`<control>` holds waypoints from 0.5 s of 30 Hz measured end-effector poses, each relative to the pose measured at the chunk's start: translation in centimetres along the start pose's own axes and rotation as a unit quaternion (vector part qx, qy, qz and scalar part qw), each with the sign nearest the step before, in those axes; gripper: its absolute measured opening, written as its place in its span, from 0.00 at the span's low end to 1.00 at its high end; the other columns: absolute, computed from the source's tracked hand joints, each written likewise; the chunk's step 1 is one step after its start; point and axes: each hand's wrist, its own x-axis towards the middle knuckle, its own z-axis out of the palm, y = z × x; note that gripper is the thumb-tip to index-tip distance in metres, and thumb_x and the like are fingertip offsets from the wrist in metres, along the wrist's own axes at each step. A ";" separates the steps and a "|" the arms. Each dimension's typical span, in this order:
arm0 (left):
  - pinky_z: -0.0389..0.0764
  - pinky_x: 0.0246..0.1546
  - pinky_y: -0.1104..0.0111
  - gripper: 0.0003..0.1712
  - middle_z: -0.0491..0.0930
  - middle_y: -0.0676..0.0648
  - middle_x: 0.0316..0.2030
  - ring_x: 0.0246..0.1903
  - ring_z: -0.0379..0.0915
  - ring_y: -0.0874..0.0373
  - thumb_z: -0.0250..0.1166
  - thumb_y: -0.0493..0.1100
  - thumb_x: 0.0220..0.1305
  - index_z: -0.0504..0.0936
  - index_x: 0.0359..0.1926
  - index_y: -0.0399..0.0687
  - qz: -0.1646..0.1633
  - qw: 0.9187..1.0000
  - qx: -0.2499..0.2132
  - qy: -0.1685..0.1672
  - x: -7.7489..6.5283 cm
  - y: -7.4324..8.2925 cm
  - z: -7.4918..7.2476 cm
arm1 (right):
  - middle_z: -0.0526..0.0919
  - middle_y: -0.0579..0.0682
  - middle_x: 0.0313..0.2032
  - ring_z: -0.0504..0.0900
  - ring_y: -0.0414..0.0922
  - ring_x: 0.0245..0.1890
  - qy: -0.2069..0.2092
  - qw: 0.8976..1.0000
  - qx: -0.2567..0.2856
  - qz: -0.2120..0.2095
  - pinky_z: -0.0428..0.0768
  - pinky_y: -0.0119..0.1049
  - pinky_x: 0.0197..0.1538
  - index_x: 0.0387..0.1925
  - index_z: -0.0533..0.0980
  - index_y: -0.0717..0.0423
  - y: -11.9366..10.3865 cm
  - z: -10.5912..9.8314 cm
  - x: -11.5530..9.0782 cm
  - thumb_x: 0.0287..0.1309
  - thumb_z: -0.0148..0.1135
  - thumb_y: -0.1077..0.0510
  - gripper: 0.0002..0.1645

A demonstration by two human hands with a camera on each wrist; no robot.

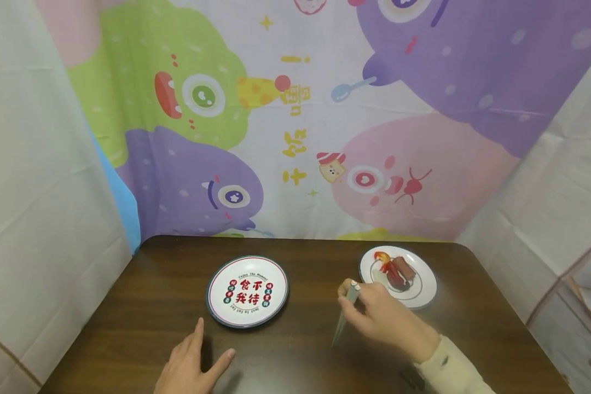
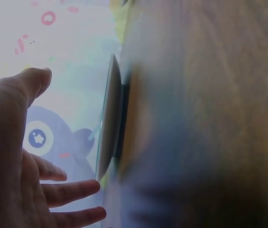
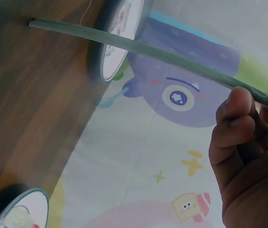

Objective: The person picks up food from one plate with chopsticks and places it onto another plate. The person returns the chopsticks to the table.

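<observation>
My right hand [image 1: 381, 317] pinches pale green chopsticks [image 1: 342, 323] close to their upper ends, tips slanting down toward the table. In the right wrist view the chopsticks [image 3: 124, 43] lie together as one long line, and the curled fingers of the right hand [image 3: 240, 156] hold their thick end. My left hand [image 1: 189, 364] hovers over the table with fingers and thumb spread, holding nothing. Just beyond its fingertips lies a white plate [image 1: 248, 292] with red lettering and a dark rim. In the left wrist view this plate [image 2: 109, 118] appears edge-on.
Behind the right hand, a second white plate [image 1: 426, 290] carries several food pieces [image 1: 399, 271], brown, red and yellow. A small dark object [image 1: 411, 377] lies by the right sleeve [image 1: 450, 369]. A cartoon-print cloth [image 1: 295, 120] hangs along the far edge of the brown table [image 1: 295, 358].
</observation>
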 end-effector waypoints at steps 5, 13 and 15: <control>0.72 0.58 0.30 0.67 0.66 0.25 0.70 0.66 0.65 0.23 0.53 0.83 0.61 0.50 0.80 0.35 -0.006 1.000 -0.004 -0.008 0.6 0.1 -0.6 | 0.67 0.34 0.19 0.62 0.25 0.22 -0.006 1.000 0.010 0.009 0.66 0.15 0.27 0.26 0.73 0.47 -0.3 0.0 0.0 0.74 0.60 0.51 0.16; 0.76 0.53 0.31 0.63 0.69 0.26 0.68 0.65 0.69 0.26 0.52 0.82 0.63 0.55 0.79 0.36 0.008 1.000 0.001 0.013 1.8 0.1 -1.1 | 0.59 0.34 0.17 0.53 0.24 0.21 -0.007 1.000 -0.002 -0.001 0.58 0.14 0.24 0.21 0.68 0.45 -0.5 0.1 -0.1 0.75 0.58 0.46 0.23; 0.77 0.53 0.31 0.60 0.70 0.26 0.67 0.64 0.70 0.26 0.53 0.80 0.66 0.58 0.77 0.35 0.018 1.000 -0.006 0.024 2.1 0.0 -1.2 | 0.56 0.33 0.18 0.52 0.24 0.21 -0.017 1.000 -0.005 0.017 0.56 0.15 0.24 0.20 0.66 0.45 -0.5 0.1 -0.1 0.75 0.58 0.48 0.24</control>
